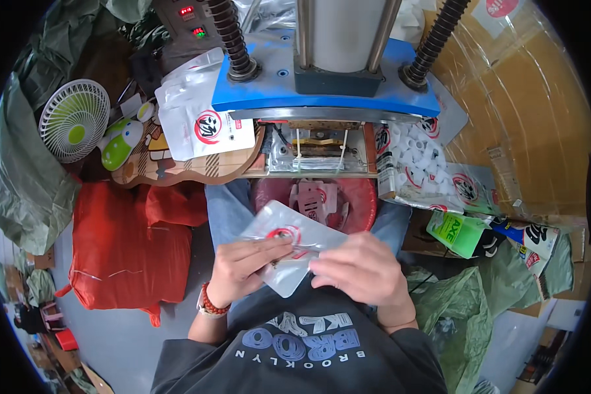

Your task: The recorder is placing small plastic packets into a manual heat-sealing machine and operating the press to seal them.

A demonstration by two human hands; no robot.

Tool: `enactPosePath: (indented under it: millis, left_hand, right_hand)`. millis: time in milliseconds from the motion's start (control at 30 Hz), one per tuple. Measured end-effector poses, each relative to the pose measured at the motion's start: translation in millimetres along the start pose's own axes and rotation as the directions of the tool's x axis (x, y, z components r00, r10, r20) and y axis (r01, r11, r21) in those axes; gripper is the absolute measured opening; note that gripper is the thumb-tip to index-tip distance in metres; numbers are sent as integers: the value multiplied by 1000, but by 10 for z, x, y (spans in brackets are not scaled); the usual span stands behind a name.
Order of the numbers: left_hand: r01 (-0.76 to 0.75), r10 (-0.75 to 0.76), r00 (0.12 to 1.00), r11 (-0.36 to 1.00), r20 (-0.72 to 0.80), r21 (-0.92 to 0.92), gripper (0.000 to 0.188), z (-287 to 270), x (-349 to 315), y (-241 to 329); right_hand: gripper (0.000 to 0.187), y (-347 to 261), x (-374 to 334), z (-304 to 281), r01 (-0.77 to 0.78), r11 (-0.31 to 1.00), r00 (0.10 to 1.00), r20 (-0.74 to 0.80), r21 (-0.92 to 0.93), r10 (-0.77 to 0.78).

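A silver-white flat pouch (pixel 284 215) with a red round print is held tilted in front of my chest. My left hand (pixel 246 262) grips it from the left, with its fingers lying together across the front. Closed at the pouch's right edge is my right hand (pixel 364 268); its fingertips partly hide that edge. Beyond the hands, between my knees, a red tub (pixel 261 194) holds similar pouches. Above the tub stands a press with a blue plate (pixel 335 88) and a metal fixture (pixel 318 146) under it.
To the left, a pile of pouches (pixel 192 134) lies on a wooden board (pixel 171 172) beside a white fan (pixel 75 121). Small white plastic spouts (pixel 417 157) are heaped right of the press. Red sacks (pixel 134 243), a green container (pixel 456 233) and a large carton (pixel 519 105) surround me.
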State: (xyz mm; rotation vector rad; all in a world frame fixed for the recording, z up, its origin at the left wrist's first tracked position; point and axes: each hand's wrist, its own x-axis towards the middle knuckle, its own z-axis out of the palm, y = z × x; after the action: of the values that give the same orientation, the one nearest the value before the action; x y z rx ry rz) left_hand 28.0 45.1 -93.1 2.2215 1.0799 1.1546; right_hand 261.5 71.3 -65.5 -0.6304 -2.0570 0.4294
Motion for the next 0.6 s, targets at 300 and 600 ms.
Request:
enactPosePath:
  millis: [300, 600]
  left_hand:
    - [636, -709, 651, 315, 271, -704, 20, 734, 432, -633]
    - [671, -672, 629, 216, 390, -709, 23, 606, 824, -817]
  right_hand:
    - [59, 354, -35, -306, -276, 953, 863, -468, -127, 188]
    - [24, 964, -621, -379, -654, 552, 731, -244, -517, 637]
